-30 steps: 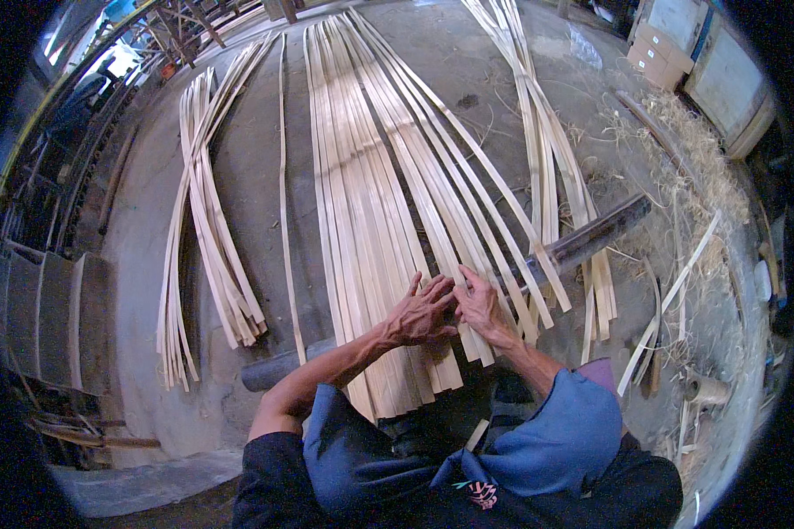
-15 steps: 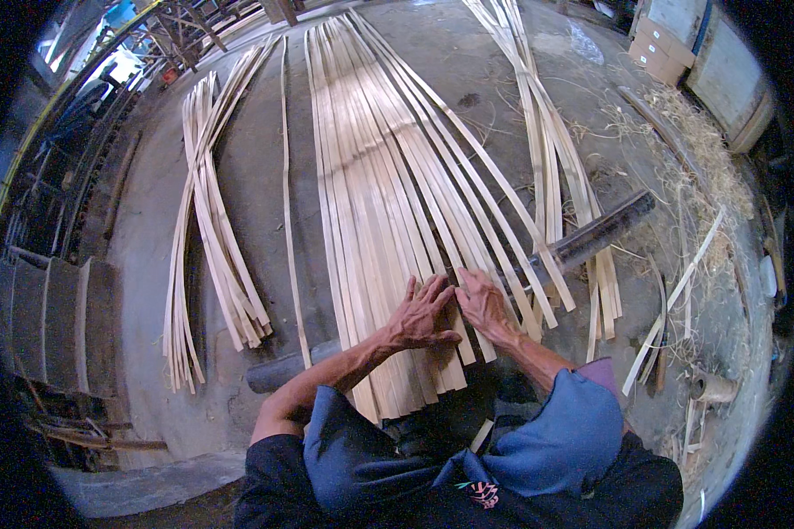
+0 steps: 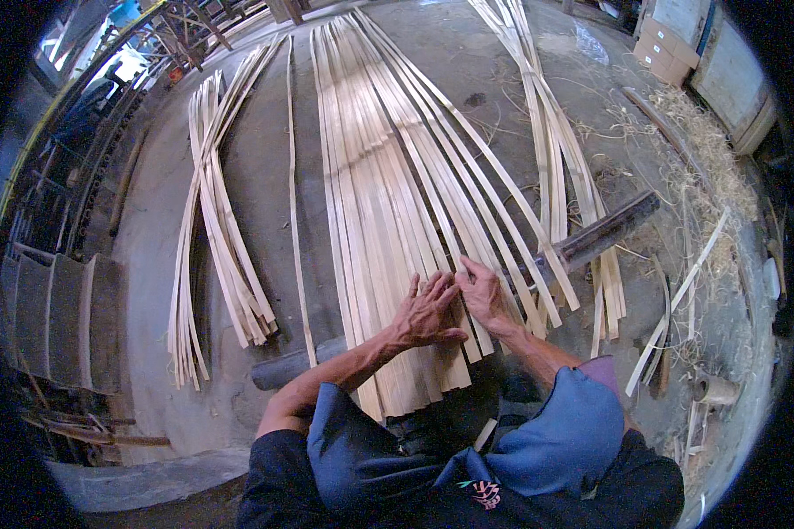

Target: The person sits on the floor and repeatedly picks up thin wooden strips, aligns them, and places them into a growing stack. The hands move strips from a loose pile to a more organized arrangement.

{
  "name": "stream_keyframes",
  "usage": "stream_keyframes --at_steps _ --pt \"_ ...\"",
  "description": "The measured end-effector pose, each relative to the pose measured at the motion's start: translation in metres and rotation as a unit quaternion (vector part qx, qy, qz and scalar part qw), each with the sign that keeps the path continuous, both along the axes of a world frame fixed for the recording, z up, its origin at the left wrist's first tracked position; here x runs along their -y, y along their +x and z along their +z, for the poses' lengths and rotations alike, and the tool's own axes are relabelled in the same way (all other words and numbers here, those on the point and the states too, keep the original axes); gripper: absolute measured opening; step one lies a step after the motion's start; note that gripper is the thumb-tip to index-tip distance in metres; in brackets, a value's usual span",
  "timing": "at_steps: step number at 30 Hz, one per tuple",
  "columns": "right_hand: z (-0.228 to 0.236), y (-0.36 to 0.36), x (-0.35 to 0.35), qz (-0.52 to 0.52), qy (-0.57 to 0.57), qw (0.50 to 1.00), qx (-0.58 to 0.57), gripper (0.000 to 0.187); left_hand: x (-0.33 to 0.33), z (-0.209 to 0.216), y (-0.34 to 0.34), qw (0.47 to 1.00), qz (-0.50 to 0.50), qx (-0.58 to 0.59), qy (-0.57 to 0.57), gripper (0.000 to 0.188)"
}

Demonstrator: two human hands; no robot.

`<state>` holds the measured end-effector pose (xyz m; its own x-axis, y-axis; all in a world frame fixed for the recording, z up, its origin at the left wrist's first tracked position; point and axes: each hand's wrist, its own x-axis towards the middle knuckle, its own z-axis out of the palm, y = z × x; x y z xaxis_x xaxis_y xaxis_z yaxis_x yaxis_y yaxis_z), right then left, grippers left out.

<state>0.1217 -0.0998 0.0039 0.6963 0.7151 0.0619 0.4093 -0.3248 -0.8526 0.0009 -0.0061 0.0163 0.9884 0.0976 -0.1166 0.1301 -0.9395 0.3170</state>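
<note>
Long, pale, flat strips point(image 3: 375, 220), which look like split bamboo, lie side by side in a wide fan running away from me. My left hand point(image 3: 428, 313) rests spread on the near part of the fan, palm down and thumb out to the side. Right beside it, my right hand point(image 3: 485, 300) has its fingers bent around the edge of a strip point(image 3: 459, 251) where the packed strips meet the looser ones. Its fingertips are partly hidden. Under the near ends runs a dark round bar point(image 3: 595, 234), whose other end shows on the left.
A crossed bundle of strips point(image 3: 212, 176) lies at left, with a single strip point(image 3: 295, 194) beside the fan. Another bundle point(image 3: 547, 132) is at right. Shavings point(image 3: 706, 150) and cardboard boxes point(image 3: 666, 53) line the right side; grey blocks point(image 3: 62, 317) stand at left.
My right hand has lifted and drawn its fingers in more at the strip's edge. My left hand stays flat in nearly the same place. The whole view has shifted slightly.
</note>
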Motion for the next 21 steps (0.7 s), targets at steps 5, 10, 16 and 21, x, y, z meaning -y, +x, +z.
stream_keyframes --at_steps 5,10,16,21 --pt "0.009 -0.012 0.002 -0.004 -0.012 0.993 -0.114 0.041 0.000 -0.001 0.000 1.000 0.006 -0.022 0.017 0.092" --pt "0.003 -0.005 0.000 0.016 -0.023 1.000 0.001 0.040 0.000 -0.006 -0.001 1.000 0.010 -0.004 -0.018 0.092" --pt "0.008 0.007 0.013 0.116 -0.061 0.984 0.117 0.038 -0.008 -0.015 -0.003 0.997 -0.010 0.027 -0.074 0.094" --pt "0.019 0.005 0.019 0.157 -0.156 0.965 0.140 0.030 -0.017 -0.020 -0.001 0.991 -0.003 0.038 -0.129 0.083"
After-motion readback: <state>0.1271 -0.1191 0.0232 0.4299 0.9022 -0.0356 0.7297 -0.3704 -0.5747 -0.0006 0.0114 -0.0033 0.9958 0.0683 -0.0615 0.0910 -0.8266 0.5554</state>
